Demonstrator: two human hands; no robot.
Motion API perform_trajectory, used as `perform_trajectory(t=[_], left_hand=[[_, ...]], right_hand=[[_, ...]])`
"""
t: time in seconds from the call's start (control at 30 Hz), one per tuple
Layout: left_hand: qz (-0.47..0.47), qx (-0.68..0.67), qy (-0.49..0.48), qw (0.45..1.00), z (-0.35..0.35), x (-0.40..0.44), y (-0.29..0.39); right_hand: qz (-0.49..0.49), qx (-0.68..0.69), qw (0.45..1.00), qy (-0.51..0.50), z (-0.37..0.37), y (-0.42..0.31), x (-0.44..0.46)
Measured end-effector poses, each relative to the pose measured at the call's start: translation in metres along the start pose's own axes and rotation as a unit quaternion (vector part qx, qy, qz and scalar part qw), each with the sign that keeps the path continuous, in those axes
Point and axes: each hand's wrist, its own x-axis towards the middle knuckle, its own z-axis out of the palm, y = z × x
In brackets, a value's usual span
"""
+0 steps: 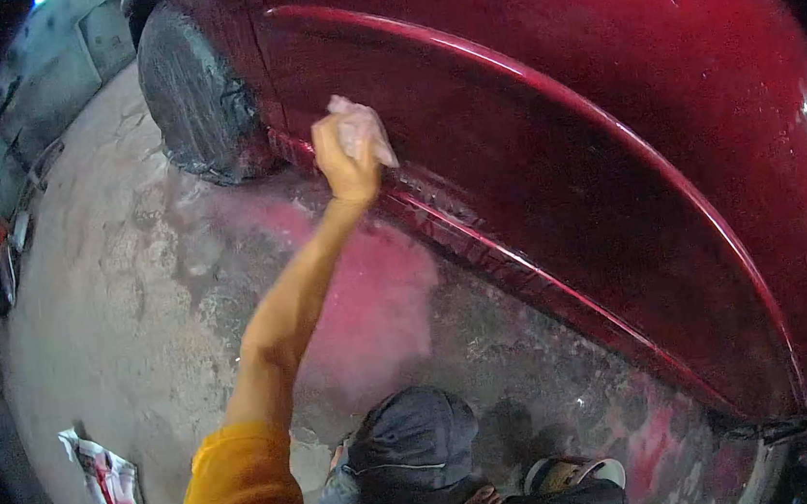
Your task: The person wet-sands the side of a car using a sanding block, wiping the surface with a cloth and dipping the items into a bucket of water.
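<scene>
My left hand (349, 165) is closed around a crumpled, pale pinkish cloth (360, 132). It is raised at the lower side of a dark red car (529, 143), close to the wheel; whether the cloth touches the panel I cannot tell. Under the hand runs the glossy red sill (511, 253), with dark streaks along it. A dark, wrinkled cover (197, 92) wraps the wheel. I cannot make out my right hand.
Pink paint dust marks the rough concrete floor (137, 307). A red-stained sheet of paper (115, 482) lies at lower left, and several small items lie along the left wall. My bent knee (412, 436) and a shoe (576, 476) are at the bottom.
</scene>
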Motion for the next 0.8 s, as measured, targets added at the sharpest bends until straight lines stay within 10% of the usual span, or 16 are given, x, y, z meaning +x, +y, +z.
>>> perform_trajectory(t=[0.1,0.2,0.4,0.5,0.6,0.8], left_hand=[[-0.271,-0.139,0.159,0.939,-0.004,0.031,-0.087],[-0.418,0.116,0.238,0.869,0.0,0.03,-0.058],[-0.013,-0.037,-0.043,0.998,0.024,-0.08,0.095],[0.206,-0.056,-0.229,0.95,0.027,-0.119,0.135],[0.3,-0.062,-0.213,0.928,0.026,-0.114,0.11],[-0.083,-0.012,0.013,0.996,0.014,-0.067,0.039]], right_hand=[[0.004,0.007,1.0,0.0,0.001,-0.001,0.001],[0.008,0.008,1.0,0.005,0.0,0.001,-0.001],[0.001,0.005,1.0,0.008,0.001,-0.001,-0.003],[-0.002,0.004,1.0,0.014,0.001,0.002,-0.008],[0.004,0.012,1.0,0.023,0.003,0.011,-0.014],[0.042,0.044,0.997,0.044,0.004,0.031,-0.028]])
